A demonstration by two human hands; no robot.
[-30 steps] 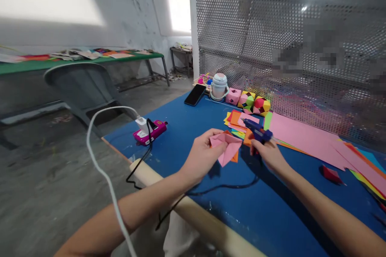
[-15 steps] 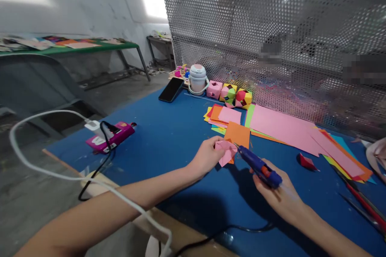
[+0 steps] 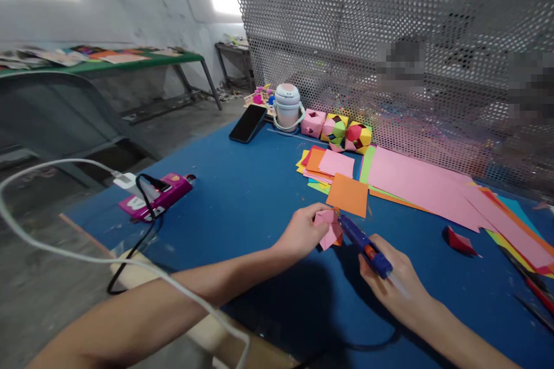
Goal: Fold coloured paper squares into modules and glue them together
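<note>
My left hand [image 3: 305, 229] pinches a folded pink paper piece [image 3: 328, 232] with some orange paper showing at its edges. My right hand [image 3: 396, 265] is wrapped round a blue hot glue gun [image 3: 361, 244], with a clear glue stick poking out of its back. The gun's nozzle points left and meets or nearly meets the upper edge of the folded paper; I cannot tell if they touch. Just beyond lies a flat orange paper square [image 3: 348, 194]. A small folded red paper piece [image 3: 462, 241] rests to the right of my right hand.
Behind stand a lidded cup [image 3: 287, 108], a phone [image 3: 248, 123] and several woven paper cubes [image 3: 335, 128]. Pink paper sheets [image 3: 424, 184] lie along the perforated metal panel [image 3: 367, 29]. A purple power strip [image 3: 158, 199] with a white cable [image 3: 86, 251] sits left; the cable crosses before my left arm.
The view has shifted slightly. My hands, with the folded paper and the glue gun, are a little nearer to me, apart from the orange square, which now shows whole.
</note>
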